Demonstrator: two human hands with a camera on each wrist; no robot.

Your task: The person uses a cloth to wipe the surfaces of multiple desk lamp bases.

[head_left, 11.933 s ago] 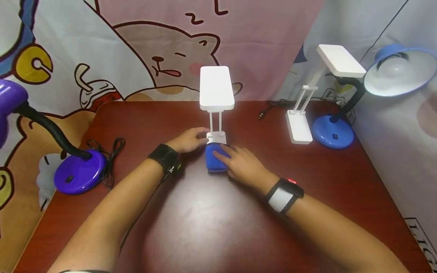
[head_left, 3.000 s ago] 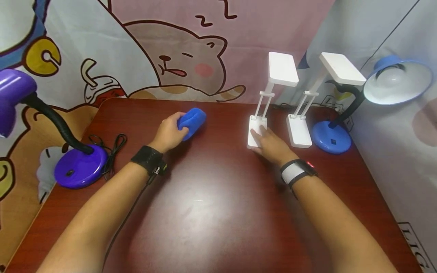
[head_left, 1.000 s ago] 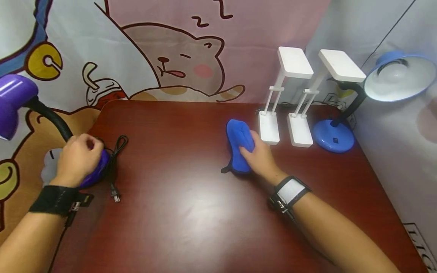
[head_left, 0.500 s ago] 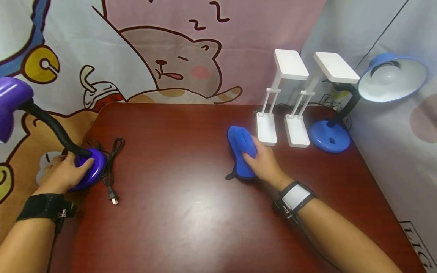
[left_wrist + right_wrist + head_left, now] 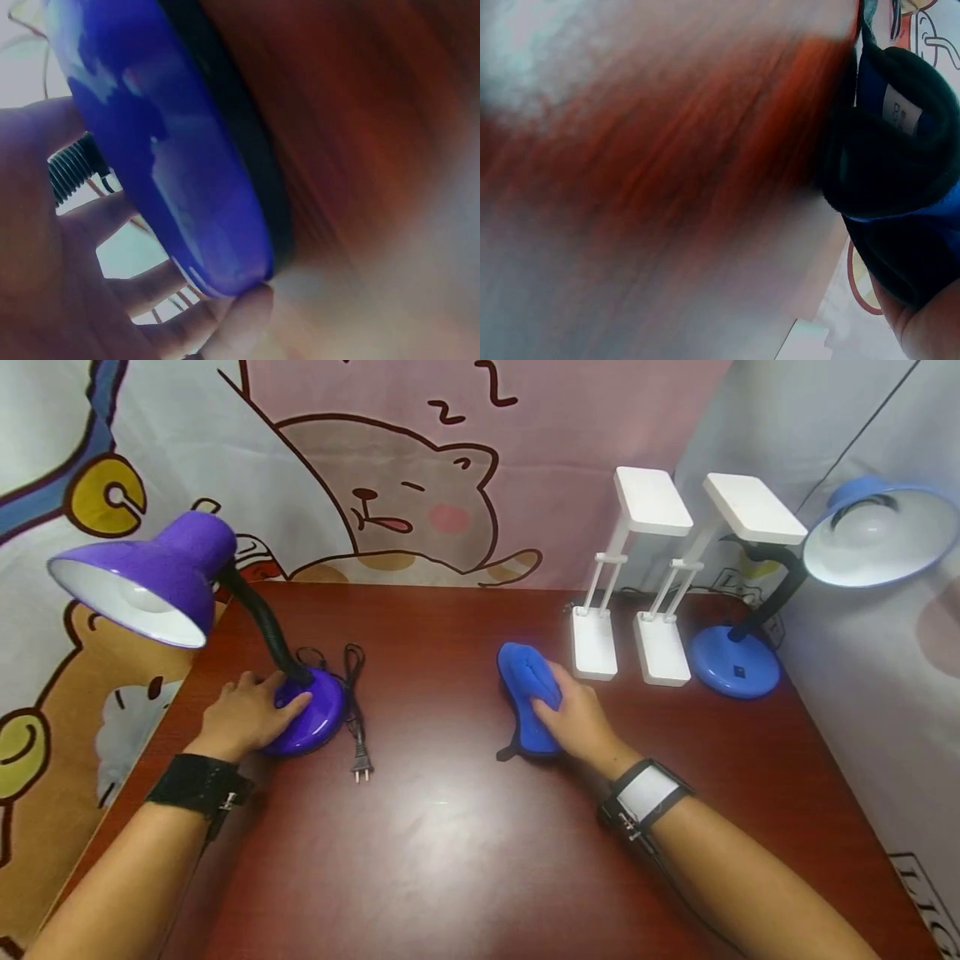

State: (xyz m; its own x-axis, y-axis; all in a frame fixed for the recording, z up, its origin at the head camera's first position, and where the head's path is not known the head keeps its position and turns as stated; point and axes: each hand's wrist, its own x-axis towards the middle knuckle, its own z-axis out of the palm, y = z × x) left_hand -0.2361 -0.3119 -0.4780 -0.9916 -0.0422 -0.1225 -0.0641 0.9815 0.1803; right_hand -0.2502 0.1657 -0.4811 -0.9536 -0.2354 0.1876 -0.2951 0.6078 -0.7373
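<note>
A purple desk lamp (image 5: 315, 720) with a black gooseneck stands on the left side of the table. My left hand (image 5: 242, 714) grips its round base, thumb on top and fingers about the far left edge. In the left wrist view, the fingers curve against the rim of the purple base (image 5: 187, 172). Near the table's middle my right hand (image 5: 587, 718) holds a folded blue cloth mitt (image 5: 528, 681) with black edging and a loop. The right wrist view shows the mitt's dark cuff and a white label (image 5: 902, 111). The fingers under the mitt are hidden.
Two white folding desk lamps (image 5: 592, 647) (image 5: 663, 652) stand side by side at the back right. A blue gooseneck lamp (image 5: 735, 664) is beside them, close to the right wall. The purple lamp's bundled cord and plug (image 5: 360, 752) lie right of its base on the brown table (image 5: 442, 843).
My left hand came down onto the purple lamp's base, and the lamp with its cord has shifted right. Earlier the mitt passed from left to right hand, and one white lamp moved rightward.
</note>
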